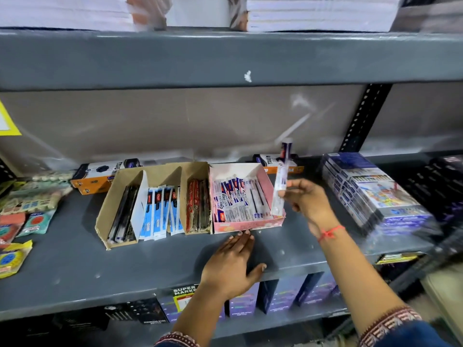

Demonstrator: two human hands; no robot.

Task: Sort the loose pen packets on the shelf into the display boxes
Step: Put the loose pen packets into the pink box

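My right hand pinches one white-and-purple pen packet upright just above the pink display box, already well filled below it, while my left hand rests flat and empty on the shelf, so sorting looks nearly finished.

**Pink, brown and blue on a grey shelf**

A white-and-purple pen packet sits pinched in the right hand's fingers, just above a pink box of white, blue and red packets. Beyond the left hand's fingertips, a brown cardboard box shows black, blue-and-white and red rows. A red thread circles the right wrist; the shelf is grey.
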